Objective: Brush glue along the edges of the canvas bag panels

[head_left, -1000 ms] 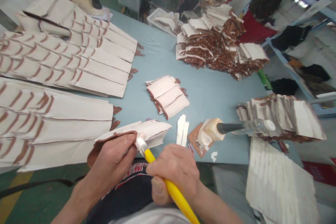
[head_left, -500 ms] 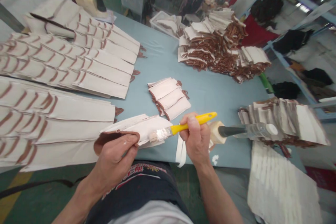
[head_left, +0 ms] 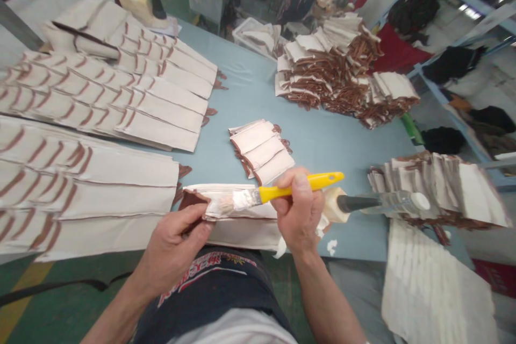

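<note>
My left hand [head_left: 173, 244] pinches the near left edge of a white fabric piece [head_left: 245, 234] with a brown lining, held at the table's front edge. My right hand [head_left: 300, 217] is wrapped round a paintbrush [head_left: 276, 192] with a yellow handle. White paste coats its bristles, which rest on the piece close to my left fingertips. Just beyond lies a small stack of similar white and brown pieces [head_left: 262, 150]. To the right of my right hand is a cream-coloured block-like container [head_left: 334, 205], partly hidden.
Overlapping rows of white pieces [head_left: 121, 177] cover the left of the blue table [head_left: 201, 164]. Brown-edged bundles [head_left: 330, 64] are heaped at the far side, and another bundle [head_left: 439, 188] lies at right. A clear bottle [head_left: 403, 201] stands near it. Shelving [head_left: 455, 102] lines the right.
The piece has turned and opened out along the front edge, its brown lining less exposed. The brush has moved slightly left across it, bristles now near my left fingers.
</note>
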Motion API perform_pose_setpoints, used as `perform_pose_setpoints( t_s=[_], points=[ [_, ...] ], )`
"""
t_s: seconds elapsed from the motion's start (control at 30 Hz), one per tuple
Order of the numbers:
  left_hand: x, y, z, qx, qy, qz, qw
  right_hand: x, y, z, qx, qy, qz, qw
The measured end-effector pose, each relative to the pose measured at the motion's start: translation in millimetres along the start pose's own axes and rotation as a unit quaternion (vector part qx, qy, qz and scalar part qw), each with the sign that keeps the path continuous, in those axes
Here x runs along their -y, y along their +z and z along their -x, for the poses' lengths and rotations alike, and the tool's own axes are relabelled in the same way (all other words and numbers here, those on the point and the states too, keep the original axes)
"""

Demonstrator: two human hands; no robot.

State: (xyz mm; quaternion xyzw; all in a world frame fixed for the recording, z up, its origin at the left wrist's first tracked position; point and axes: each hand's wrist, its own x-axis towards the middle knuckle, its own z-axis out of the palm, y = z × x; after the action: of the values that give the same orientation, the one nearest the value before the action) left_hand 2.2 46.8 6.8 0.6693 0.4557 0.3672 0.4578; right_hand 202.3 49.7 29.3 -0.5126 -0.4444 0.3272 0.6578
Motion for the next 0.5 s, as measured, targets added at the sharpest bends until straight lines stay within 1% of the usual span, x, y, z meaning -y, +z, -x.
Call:
perform_pose_setpoints(
  t_s=[0.13,0.17,0.27,0.33,0.4,0.47,0.5],
  points=[
    [8.2,4.1,0.7,0.012,0.037,-0.019,0.999,5.8,4.0,9.8,0.074,-0.07,0.038,0.994],
    [9.8,5.0,0.6,0.015,0.044,-0.021,0.999,7.1,5.3,10.7,0.076,-0.088,0.034,0.993],
    [10.3,4.6,-0.6,0.02,0.035,-0.026,0.999,7.8,4.0,11.6,0.039,-0.131,0.033,0.99],
    [8.1,2.8,-1.7,0.013,0.021,-0.027,0.999,4.9,-0.1,14.3,0.039,-0.163,0.072,0.983],
    [5.9,1.6,-2.8,0.006,0.011,-0.015,1.0,0.2,-3.2,20.0,0.083,-0.186,0.123,0.971],
    [5.1,1.5,-4.0,0.005,0.002,0.007,1.0,-3.6,-3.9,26.4,0.14,-0.185,0.164,0.959],
    [5.3,1.6,-4.6,0.005,-0.006,0.02,1.0,-4.4,-3.6,28.8,0.155,-0.177,0.175,0.956]
  ],
)
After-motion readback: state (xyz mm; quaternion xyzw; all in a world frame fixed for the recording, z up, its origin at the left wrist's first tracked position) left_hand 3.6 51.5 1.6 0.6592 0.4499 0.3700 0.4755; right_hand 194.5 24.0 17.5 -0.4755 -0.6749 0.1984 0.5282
